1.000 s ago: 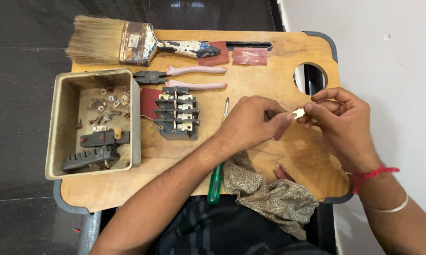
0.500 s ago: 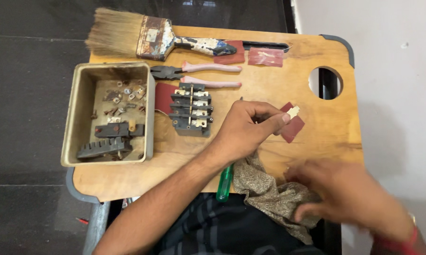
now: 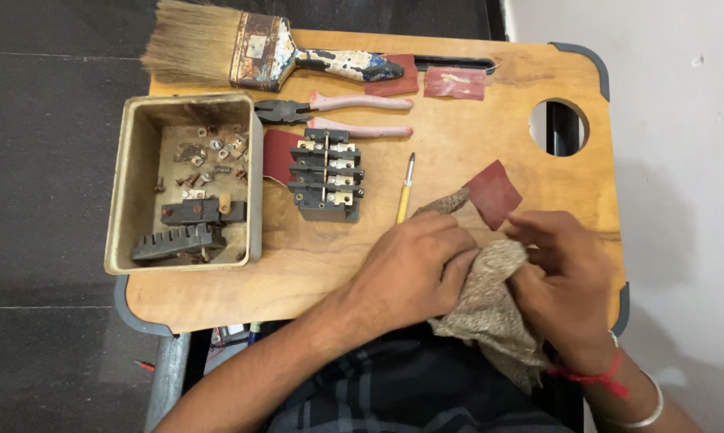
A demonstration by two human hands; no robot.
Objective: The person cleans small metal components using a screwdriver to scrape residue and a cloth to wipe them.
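Left grip: our left hand (image 3: pixel 414 265) has its fingers curled shut on the speckled brown cloth (image 3: pixel 490 309), pinching a fold of it near the front edge of the desk (image 3: pixel 314 277)
Right grip: our right hand (image 3: pixel 566 281) closes on the same cloth from the other side, thumb and fingers pressed into it; whether some small part sits inside the fold we cannot tell
Cloth: bunched between both hands, its lower end hanging off the desk edge toward our lap
Just beyond the grips: a dark red sandpaper square (image 3: pixel 494 192) lies flat, close to the right fingers, with one corner of the cloth touching it
Beyond the left grip: a yellow-handled screwdriver (image 3: pixel 406 192) lies just ahead of the knuckles, and further off stands the black switch block (image 3: pixel 326 172) with its metal terminals
Far side: pink-handled pliers (image 3: pixel 338 116) and a worn paintbrush (image 3: pixel 241 52) lie well apart from both hands
Far left: a metal tray (image 3: pixel 125 184) holds loose screws and two black parts
Risk: anything small wrapped in the cloth could slip out of the hanging end and drop past the desk edge, since both hands work right at that edge
Risk: a sweep of the left wrist could nudge the screwdriver and roll it off
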